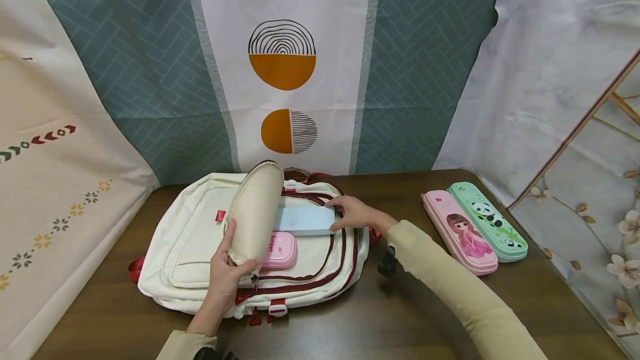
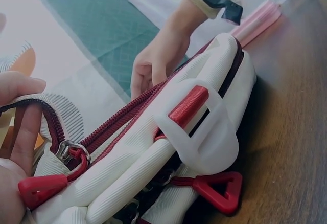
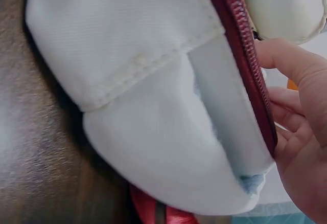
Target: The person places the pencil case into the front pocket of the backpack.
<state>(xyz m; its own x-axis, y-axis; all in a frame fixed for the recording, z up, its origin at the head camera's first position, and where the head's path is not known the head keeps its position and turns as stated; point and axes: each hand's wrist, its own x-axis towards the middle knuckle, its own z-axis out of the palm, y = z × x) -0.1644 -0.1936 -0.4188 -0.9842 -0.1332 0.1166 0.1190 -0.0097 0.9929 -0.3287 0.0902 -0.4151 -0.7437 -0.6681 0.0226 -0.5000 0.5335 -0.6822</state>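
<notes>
A white backpack point(image 1: 195, 238) with dark red zippers lies on the table, its front pocket unzipped. With thumb and fingers my left hand point(image 1: 223, 268) grips the edge of the pocket flap point(image 1: 257, 210), folding it up and back. In the left wrist view, the flap's zipper edge runs between the left hand's point(image 2: 15, 147) thumb and fingers. Inside the pocket are a pink case point(image 1: 281, 250) marked "Sweet" and, behind it, a flat light blue box point(image 1: 305, 220). My right hand point(image 1: 356, 214) holds the box's right end; the right wrist view hides the box behind the backpack's side.
To the right on the brown table point(image 1: 400, 315) lie a pink pencil case point(image 1: 462, 232) with a girl printed on it and a green one point(image 1: 487, 221) with a panda. Patterned cloth point(image 1: 425, 71) hangs behind the table. A white buckle point(image 2: 204, 132) hangs from the backpack's near side.
</notes>
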